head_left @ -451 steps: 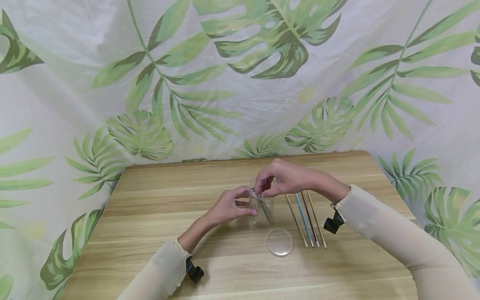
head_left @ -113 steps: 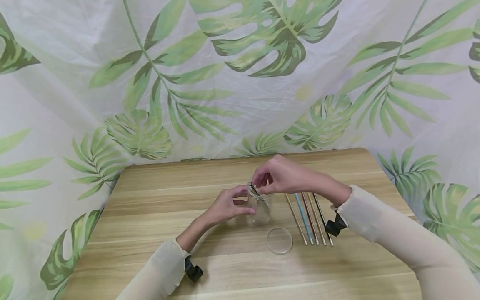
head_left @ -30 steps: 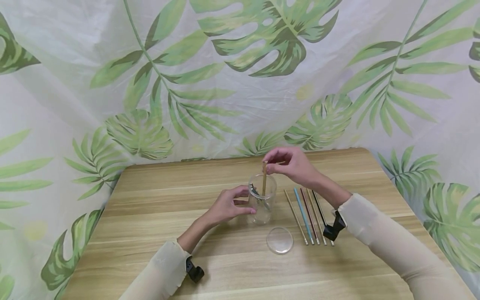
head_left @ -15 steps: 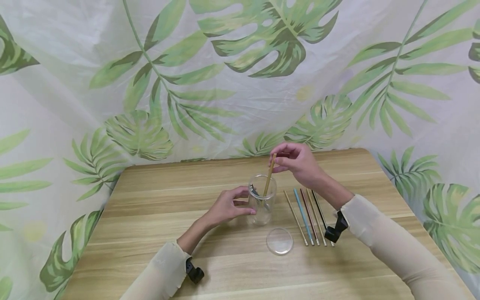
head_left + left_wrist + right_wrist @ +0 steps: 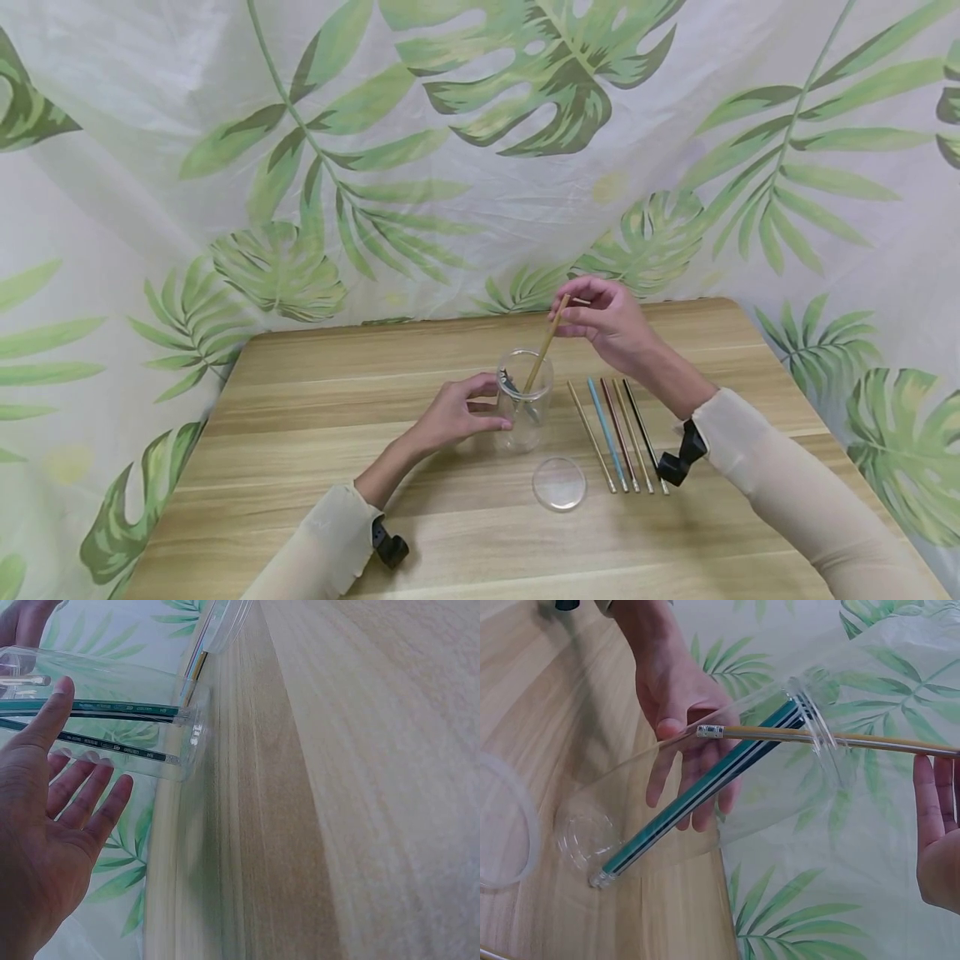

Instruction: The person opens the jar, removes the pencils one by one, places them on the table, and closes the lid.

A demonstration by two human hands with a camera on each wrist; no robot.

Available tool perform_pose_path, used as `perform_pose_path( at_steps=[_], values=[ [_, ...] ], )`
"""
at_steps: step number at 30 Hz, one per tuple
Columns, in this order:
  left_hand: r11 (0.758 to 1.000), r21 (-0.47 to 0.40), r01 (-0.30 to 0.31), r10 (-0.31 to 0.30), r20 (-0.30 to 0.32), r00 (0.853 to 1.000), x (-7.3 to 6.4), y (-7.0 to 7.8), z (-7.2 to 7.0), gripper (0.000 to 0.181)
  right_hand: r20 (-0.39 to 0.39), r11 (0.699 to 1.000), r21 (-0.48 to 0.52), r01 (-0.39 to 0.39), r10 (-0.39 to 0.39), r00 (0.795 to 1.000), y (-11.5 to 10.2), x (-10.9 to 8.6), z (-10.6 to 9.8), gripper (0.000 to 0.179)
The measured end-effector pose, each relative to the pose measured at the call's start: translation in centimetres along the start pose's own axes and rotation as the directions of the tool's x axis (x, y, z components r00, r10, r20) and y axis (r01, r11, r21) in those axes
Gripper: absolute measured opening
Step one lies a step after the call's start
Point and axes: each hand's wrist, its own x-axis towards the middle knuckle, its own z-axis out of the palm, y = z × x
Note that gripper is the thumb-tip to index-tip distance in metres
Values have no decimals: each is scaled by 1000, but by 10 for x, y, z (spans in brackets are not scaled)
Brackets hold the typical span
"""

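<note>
My left hand (image 5: 450, 414) holds a clear jar (image 5: 528, 429) between thumb and fingers, keeping it on the table. My right hand (image 5: 611, 323) pinches the upper end of a gold pencil (image 5: 545, 343), which slants out of the jar's mouth. In the right wrist view, that pencil's eraser end (image 5: 710, 731) is still inside the jar. Several green and dark pencils (image 5: 697, 787) lean inside too, their printed sides facing the left wrist camera. To the jar's right, a row of loose pencils (image 5: 620, 435) lies on the table: gold, blue, dark red, gold and black.
A round clear lid (image 5: 559, 484) lies flat just in front of the jar, left of the pencil row. The wooden table (image 5: 337, 367) ends at a leaf-patterned cloth (image 5: 420, 192) behind.
Over the last second my right hand has moved up and right, drawing the gold pencil farther out of the jar. Since the oldest frame, a black pencil has joined the row.
</note>
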Motion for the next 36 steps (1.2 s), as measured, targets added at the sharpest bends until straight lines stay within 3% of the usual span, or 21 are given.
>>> perform_pose_path(
  at_steps=[11,20,36],
  values=[
    [1000,-8,-18,18,-3,1000,0,-1,0,62,-2,995,89,35,-35,999,-11,-1,-5,36],
    [1000,-8,2,-2,-4,1000,-1,2,0,61,-20,989,136,53,-51,999,-22,-3,-12,35],
    [1000,-1,5,-5,-4,1000,0,1,0,62,-141,966,217,138,-109,984,-49,-4,-24,29]
  ],
)
